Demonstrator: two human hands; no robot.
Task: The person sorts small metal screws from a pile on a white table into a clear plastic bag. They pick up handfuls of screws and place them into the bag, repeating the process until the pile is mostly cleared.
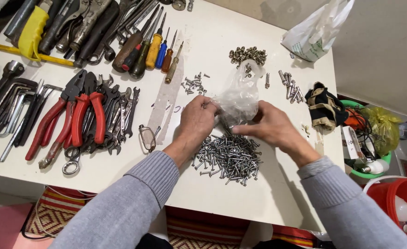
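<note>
Both hands, left (198, 121) and right (269, 127), are pinching a clear bag (240, 99) just above a screw pile (228, 159) on the white table (263, 198); a slipping grip is likely risking screws scattering toward the edge.

Clear plastic bag (240, 94): thin, crumpled, standing upright off white table, mouth pinched low at both sides by left hand (198, 119) and right hand (270, 127); pile of screws (228, 157): silver, loosely heaped, pointing all ways, directly beneath bag near table's front edge.
</note>
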